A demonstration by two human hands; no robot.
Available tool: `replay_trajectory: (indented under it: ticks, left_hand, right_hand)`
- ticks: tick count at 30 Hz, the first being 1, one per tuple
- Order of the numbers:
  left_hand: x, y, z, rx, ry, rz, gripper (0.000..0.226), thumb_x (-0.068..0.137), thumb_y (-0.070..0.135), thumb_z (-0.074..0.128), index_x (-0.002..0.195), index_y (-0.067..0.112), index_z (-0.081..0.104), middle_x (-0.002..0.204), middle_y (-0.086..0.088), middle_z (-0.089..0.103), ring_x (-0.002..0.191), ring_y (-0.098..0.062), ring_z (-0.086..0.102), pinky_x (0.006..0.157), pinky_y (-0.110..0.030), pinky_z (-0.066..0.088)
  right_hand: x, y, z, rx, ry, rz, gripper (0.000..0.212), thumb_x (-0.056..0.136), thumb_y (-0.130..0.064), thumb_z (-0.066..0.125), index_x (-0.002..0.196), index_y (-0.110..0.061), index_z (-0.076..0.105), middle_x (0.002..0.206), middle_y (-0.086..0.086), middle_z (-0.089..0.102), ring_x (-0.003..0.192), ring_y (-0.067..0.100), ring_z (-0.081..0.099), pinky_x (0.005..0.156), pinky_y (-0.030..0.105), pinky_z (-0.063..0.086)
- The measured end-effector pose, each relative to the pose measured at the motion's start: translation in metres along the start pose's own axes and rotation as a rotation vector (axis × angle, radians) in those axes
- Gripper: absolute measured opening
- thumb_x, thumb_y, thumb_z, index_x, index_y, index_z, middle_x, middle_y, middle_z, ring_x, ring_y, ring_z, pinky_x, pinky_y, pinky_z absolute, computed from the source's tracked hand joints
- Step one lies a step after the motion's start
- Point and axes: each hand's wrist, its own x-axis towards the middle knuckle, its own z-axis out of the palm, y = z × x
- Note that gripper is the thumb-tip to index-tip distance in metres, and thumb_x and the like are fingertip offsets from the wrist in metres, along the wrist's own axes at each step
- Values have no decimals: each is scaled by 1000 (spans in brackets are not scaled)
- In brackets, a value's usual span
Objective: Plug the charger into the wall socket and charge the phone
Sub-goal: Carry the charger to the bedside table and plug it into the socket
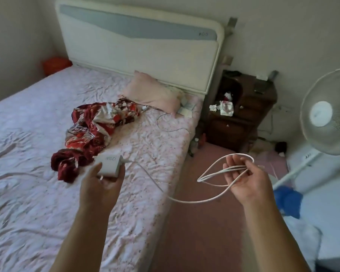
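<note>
My left hand (101,181) grips a white charger brick (109,165) marked 120W, held above the bed's right side. A white cable (185,201) runs from the brick in a slack curve to my right hand (243,179), whose fingers curl loosely around several loops of that cable (220,171) over the floor beside the bed. A dark flat object that may be a phone (260,88) lies on top of the nightstand; I cannot tell for sure. No wall socket is clearly visible.
A bed with a pink sheet (47,193), a red patterned cloth (94,130) and a pink pillow (151,93) fills the left. A dark wooden nightstand (241,118) stands beside the headboard. A white standing fan (326,114) is at the right, blue cloth (289,199) below it.
</note>
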Motion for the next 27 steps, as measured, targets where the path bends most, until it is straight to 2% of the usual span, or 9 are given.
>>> replay_trajectory:
  ticks: [6,9,13,16,18,22,27]
  left_hand:
    - [2,-57,50,118,-55,-112,44,92,16,48,135,6,40,132,-17,53,118,-34,55,96,-41,47]
    - [4,-87,63,161,-49,-153,44,93,17,49,135,7,40,131,-16,53,115,-33,55,97,-43,47]
    - [7,-127,73,220,-26,-181,46,93,17,49,136,8,38,129,-16,52,111,-33,56,95,-45,47]
    - [10,-155,80,255,-6,-195,45,93,17,49,135,7,38,129,-16,51,112,-34,55,97,-45,47]
    - [11,-173,85,262,1,-208,45,93,16,49,135,8,37,129,-16,51,113,-35,55,96,-46,47]
    - [13,-209,98,261,9,-216,45,92,15,50,135,8,36,130,-16,50,116,-37,54,95,-47,49]
    - [15,-255,115,273,11,-212,49,92,15,50,137,7,35,131,-16,50,115,-37,55,94,-47,49]
  right_hand:
    - [-12,-67,-29,46,74,-130,24,97,-17,42,95,-5,63,85,7,73,93,22,71,89,38,52]
    - [-7,-90,-50,68,118,-146,23,96,-18,41,95,-6,62,84,7,74,89,23,73,87,39,52]
    - [2,-114,-79,136,153,-146,21,97,-16,40,93,-7,58,91,8,70,93,24,69,93,41,50]
    - [11,-130,-99,154,173,-138,18,96,-16,41,92,-9,57,79,7,73,76,23,74,83,40,53]
    - [19,-141,-110,173,187,-123,16,96,-15,42,92,-9,56,81,8,73,70,23,75,81,40,53]
    - [37,-170,-126,194,194,-103,15,97,-14,42,93,-9,55,94,9,69,87,25,71,81,40,52]
    - [57,-210,-139,188,189,-87,15,97,-14,41,92,-8,54,90,9,68,88,24,68,87,39,51]
